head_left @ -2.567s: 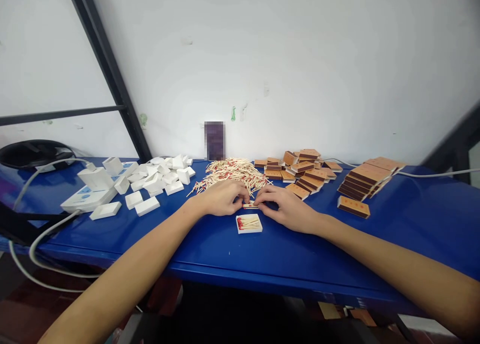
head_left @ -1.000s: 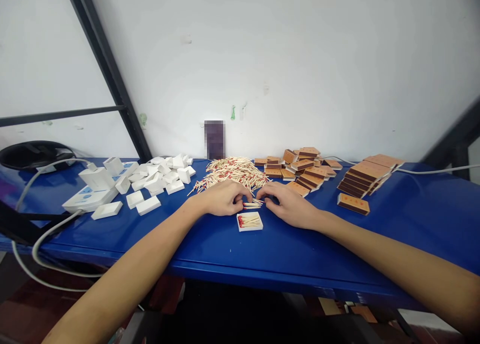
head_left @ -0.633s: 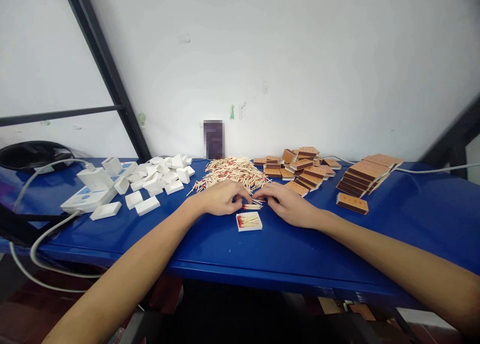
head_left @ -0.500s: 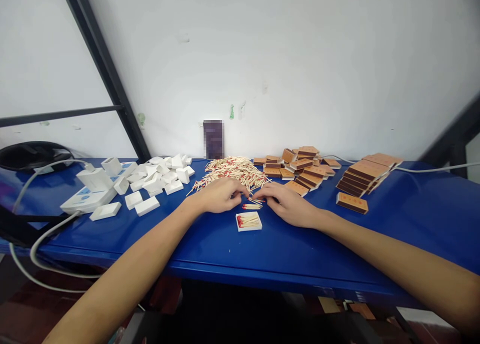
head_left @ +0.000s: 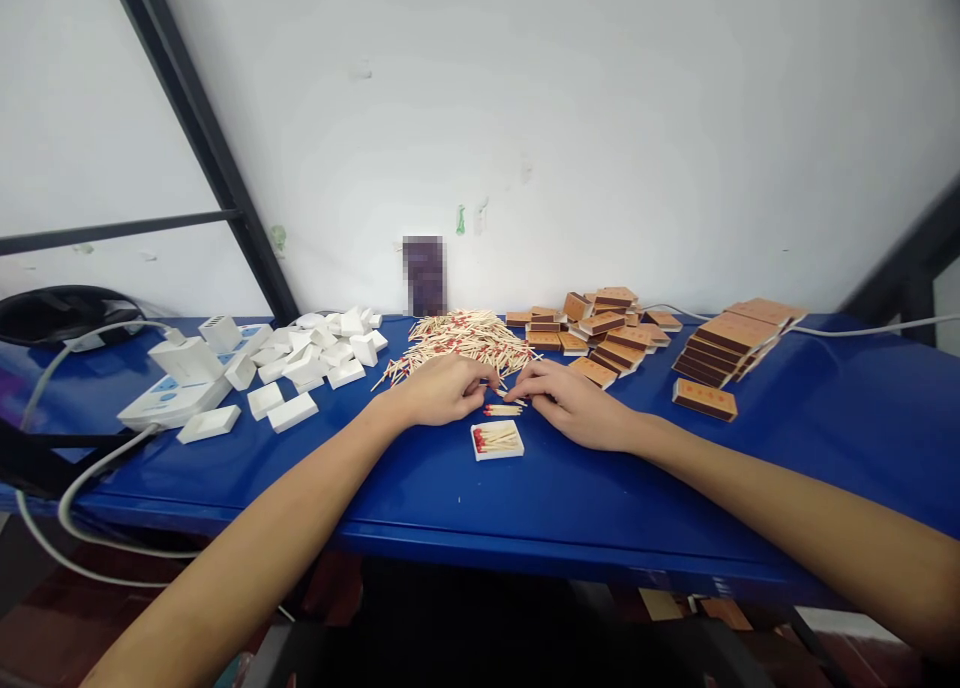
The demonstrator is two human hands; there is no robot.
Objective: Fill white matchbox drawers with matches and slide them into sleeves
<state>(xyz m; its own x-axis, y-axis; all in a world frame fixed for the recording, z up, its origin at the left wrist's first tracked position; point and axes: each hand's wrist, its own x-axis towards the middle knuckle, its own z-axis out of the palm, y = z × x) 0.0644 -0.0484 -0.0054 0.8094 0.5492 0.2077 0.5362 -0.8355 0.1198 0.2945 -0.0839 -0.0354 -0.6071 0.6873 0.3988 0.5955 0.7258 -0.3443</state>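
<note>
My left hand [head_left: 448, 388] rests at the front of a heap of loose red-tipped matches [head_left: 469, 338], its fingers curled and closed. Whatever lies between its fingertips is too small to make out. Opposite it, my right hand [head_left: 564, 403] has bent fingers, with the fingertips on a few matches [head_left: 517, 401] at the heap's near edge. Just in front of the hands lies a small row of matches [head_left: 501, 410], red heads to the left. Nearer me sits a white matchbox tray [head_left: 497, 455] with matches inside, their heads also to the left.
Empty white trays [head_left: 307, 353] lie piled at left, beside white boxes [head_left: 180, 388] and a cable [head_left: 71, 478]. Brown matchbox sleeves [head_left: 607, 333] are heaped right of the matches. Farther right stand stacked matchboxes [head_left: 731, 343], with a single matchbox [head_left: 705, 399] before them.
Both hands stay nearly in place, with small finger movements over the matches. A few matches between the fingertips have shifted slightly. The whole view has moved a little.
</note>
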